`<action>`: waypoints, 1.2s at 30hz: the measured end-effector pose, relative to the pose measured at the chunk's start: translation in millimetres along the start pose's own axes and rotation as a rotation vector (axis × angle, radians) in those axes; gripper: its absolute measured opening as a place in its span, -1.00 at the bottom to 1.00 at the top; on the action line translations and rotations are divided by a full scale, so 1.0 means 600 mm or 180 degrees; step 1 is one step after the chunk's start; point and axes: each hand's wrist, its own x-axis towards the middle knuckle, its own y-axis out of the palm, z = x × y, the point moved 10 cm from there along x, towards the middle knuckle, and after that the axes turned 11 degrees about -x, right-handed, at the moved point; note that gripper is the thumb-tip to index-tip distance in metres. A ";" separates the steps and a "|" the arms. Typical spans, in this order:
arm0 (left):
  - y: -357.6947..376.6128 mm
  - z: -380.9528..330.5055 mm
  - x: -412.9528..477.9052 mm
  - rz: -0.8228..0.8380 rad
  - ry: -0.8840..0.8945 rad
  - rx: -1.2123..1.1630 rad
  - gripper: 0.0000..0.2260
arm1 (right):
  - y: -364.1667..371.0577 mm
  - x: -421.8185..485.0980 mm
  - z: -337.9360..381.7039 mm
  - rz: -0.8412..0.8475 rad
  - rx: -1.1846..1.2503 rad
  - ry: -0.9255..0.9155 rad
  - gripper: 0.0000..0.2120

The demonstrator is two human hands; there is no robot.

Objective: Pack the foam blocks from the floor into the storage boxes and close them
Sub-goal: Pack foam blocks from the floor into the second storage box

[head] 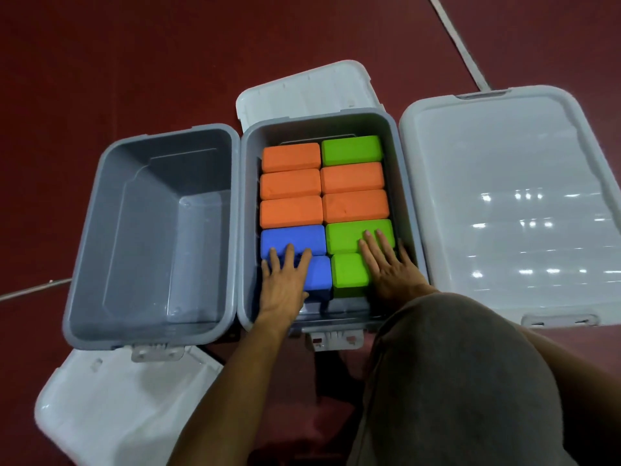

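The middle grey storage box (405,183) holds foam blocks in two rows: several orange blocks (291,185), a green block (351,150) at the far right, two blue blocks (292,237) near left and two green blocks (346,235) near right. My left hand (285,280) lies flat, fingers spread, on the blue blocks. My right hand (386,264) lies flat on the near green blocks. Neither hand grips anything. A second grey box (84,230) stands open and without blocks to the left.
A large white lid (510,203) lies to the right of the filled box. Another white lid (302,92) shows behind it, and a third (117,408) lies at the near left. My knee in grey cloth (453,381) covers the near right. The floor (134,62) is dark red.
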 end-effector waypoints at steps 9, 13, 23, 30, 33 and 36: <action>0.040 0.013 -0.002 0.0054 -0.0136 -0.0386 0.01 | -0.005 0.003 0.009 -0.0011 0.0130 0.0047 -0.12; 0.047 0.016 -0.002 0.0323 0.0089 -0.0753 0.09 | -0.001 0.005 0.014 0.0223 0.0166 0.0049 -0.14; 0.058 0.018 0.007 0.0958 -0.0045 -0.0667 0.13 | -0.008 -0.001 0.018 0.0300 0.0152 -0.0116 -0.13; 0.058 0.020 0.010 0.1092 -0.0070 -0.0739 0.09 | -0.006 0.004 0.017 0.0467 0.0099 -0.0142 -0.10; 0.058 0.019 0.011 0.1141 -0.0049 -0.0766 0.08 | -0.008 0.003 0.017 0.0449 0.0103 -0.0152 -0.09; 0.058 0.019 0.011 0.1223 -0.0066 -0.0758 0.07 | -0.011 0.003 0.016 0.0396 0.0146 -0.0129 -0.07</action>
